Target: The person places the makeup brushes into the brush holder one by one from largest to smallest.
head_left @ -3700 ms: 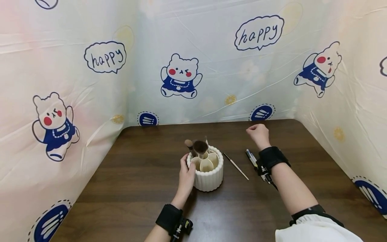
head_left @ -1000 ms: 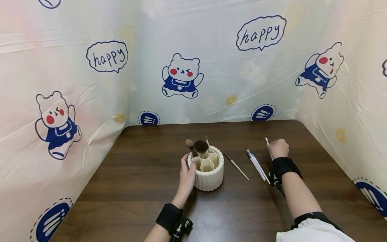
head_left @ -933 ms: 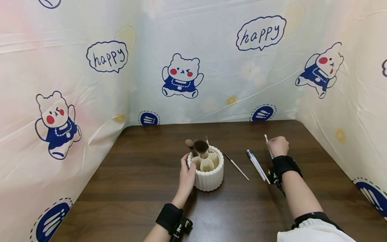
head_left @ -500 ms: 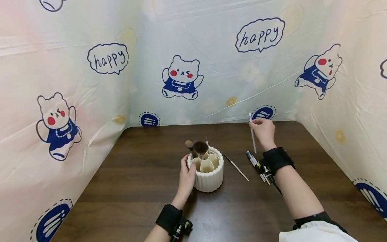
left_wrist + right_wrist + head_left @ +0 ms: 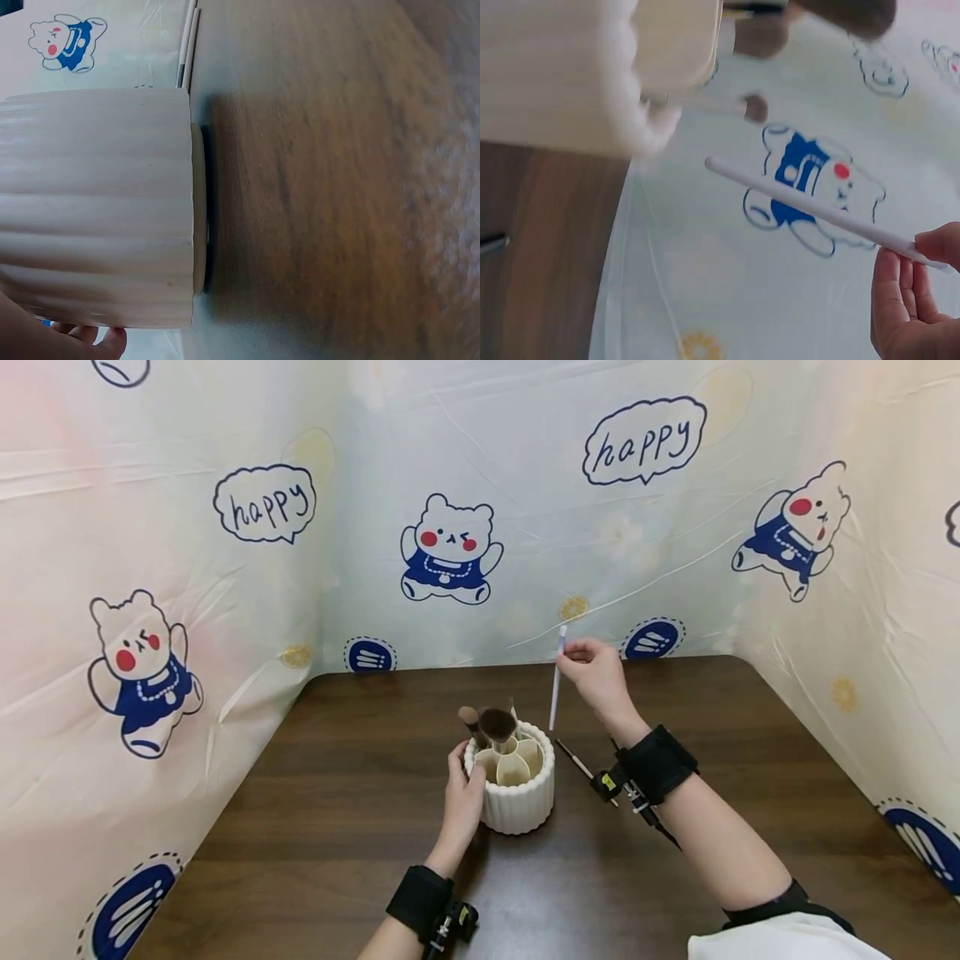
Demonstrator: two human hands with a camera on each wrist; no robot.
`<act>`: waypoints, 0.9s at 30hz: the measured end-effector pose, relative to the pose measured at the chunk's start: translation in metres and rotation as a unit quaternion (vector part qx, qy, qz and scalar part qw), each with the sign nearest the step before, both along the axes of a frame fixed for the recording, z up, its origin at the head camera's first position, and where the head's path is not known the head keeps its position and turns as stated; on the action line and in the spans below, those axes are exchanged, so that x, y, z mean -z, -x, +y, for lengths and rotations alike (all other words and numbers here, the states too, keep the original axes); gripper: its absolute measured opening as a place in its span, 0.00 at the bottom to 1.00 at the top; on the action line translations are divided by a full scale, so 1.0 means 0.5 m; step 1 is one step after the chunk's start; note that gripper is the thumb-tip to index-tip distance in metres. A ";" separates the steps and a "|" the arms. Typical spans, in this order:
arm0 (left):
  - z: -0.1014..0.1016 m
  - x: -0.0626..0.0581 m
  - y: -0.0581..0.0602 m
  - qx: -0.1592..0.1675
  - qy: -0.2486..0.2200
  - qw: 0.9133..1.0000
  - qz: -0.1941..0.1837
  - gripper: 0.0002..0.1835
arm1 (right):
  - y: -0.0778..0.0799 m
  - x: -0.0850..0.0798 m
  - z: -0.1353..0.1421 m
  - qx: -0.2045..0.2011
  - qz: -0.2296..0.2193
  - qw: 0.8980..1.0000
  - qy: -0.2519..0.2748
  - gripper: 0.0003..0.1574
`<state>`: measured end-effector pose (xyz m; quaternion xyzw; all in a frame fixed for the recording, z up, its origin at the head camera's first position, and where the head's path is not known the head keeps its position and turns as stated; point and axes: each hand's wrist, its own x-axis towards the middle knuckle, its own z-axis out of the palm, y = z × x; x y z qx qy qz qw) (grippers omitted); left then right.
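Observation:
My left hand (image 5: pixel 463 793) grips the near left side of a white ribbed brush holder (image 5: pixel 517 810), which stands upright on the table. Its fingertips also show against the holder's wall (image 5: pixel 97 202) in the left wrist view. Several makeup brushes (image 5: pixel 498 724) with brown bristles stand in its back compartments; the front ones show no brush. Between thumb and fingers my right hand (image 5: pixel 596 681) pinches a slim white pen-like stick (image 5: pixel 556 693) near its upper end. The stick hangs almost upright behind the holder's right rim, apart from it; the right wrist view shows its rounded lower end (image 5: pixel 714 163).
A thin dark-tipped brush (image 5: pixel 573 757) lies on the brown table (image 5: pixel 337 827) right of the holder, partly covered by the right wrist camera (image 5: pixel 609 783). The pens beside it are nearly all hidden by the right wristband (image 5: pixel 658 764). Printed cloth (image 5: pixel 525 460) walls in the back and sides.
My right hand has lifted the white stick off the table at the right and carried it left toward the holder. The left hand has kept its grip on the holder.

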<state>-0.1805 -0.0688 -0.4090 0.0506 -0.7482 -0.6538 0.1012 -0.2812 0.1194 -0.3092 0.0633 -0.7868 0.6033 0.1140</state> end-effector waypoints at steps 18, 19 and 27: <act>-0.001 0.004 0.003 -0.001 0.004 1.000 -0.002 0.25 | -0.010 0.072 -0.057 -0.037 -0.016 0.998 -0.057 0.12; -0.002 0.011 0.008 -0.002 0.002 1.000 -0.002 0.25 | -0.010 0.077 -0.059 -0.037 -0.017 0.997 -0.060 0.11; -0.010 0.070 0.040 -0.012 0.005 1.000 0.007 0.26 | -0.013 0.106 -0.069 -0.047 -0.029 0.993 -0.103 0.10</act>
